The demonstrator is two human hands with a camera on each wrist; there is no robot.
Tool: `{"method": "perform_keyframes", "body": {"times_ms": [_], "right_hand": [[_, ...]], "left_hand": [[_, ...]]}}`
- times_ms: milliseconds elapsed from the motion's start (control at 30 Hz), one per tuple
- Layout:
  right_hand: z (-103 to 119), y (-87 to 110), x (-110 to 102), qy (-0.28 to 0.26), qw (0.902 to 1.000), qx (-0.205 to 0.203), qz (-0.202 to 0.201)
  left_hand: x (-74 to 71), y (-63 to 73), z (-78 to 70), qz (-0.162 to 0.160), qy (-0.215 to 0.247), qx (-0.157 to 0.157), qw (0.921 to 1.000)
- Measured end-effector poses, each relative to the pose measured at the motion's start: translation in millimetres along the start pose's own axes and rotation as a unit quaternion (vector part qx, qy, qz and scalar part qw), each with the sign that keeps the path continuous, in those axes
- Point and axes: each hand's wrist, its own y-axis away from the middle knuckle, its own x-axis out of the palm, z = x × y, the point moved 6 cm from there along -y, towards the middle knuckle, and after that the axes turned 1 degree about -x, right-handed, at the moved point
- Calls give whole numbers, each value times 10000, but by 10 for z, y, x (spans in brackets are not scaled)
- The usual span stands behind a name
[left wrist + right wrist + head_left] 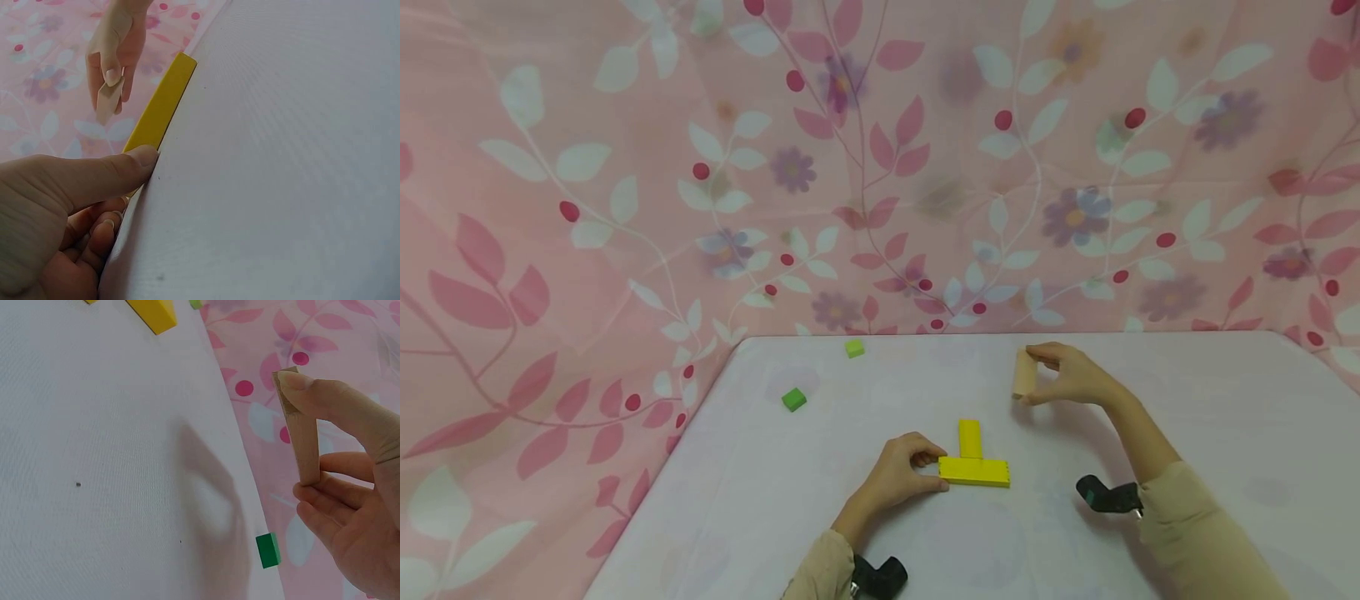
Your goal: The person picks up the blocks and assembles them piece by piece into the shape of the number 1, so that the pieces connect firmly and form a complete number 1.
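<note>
Two yellow blocks form a T on the table in the head view: a long crosswise block (974, 472) and another yellow block (970, 438) behind its middle. My left hand (898, 467) pinches the crosswise block at its left end, thumb on the near side. In the left wrist view, the thumb (145, 156) presses on the yellow block (164, 103). Farther back on the right, my right hand (1075, 377) holds a plain wooden block (1024, 373) by its two ends, between thumb and fingers. A shadow of that hand falls on the table in the right wrist view.
A light green block (854, 348) lies near the table's back edge, and a darker green block (793, 400) nearer on the left. In the right wrist view a dark green block (269, 550) sits at the table edge. A pink floral cloth (880, 167) hangs behind the white tabletop (737, 517).
</note>
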Motion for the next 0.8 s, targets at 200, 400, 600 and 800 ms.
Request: {"method": "perform_keyframes", "body": {"times_ms": [200,400,600,800], "right_hand": [[46,-79,70,-64,9999,-75,57],[60,-158,137,-84,9998,-178,55],[58,-232,216,-192,9996,-159,128],[68,-283,278,-199,9996,-18,212]], "left_hand": [[2,2,10,10,-8,16,10000],[8,0,13,10,3,31,10000],[7,-5,14,-11,21,41,10000],[1,-6,-1,-21,5,-17,10000]]}}
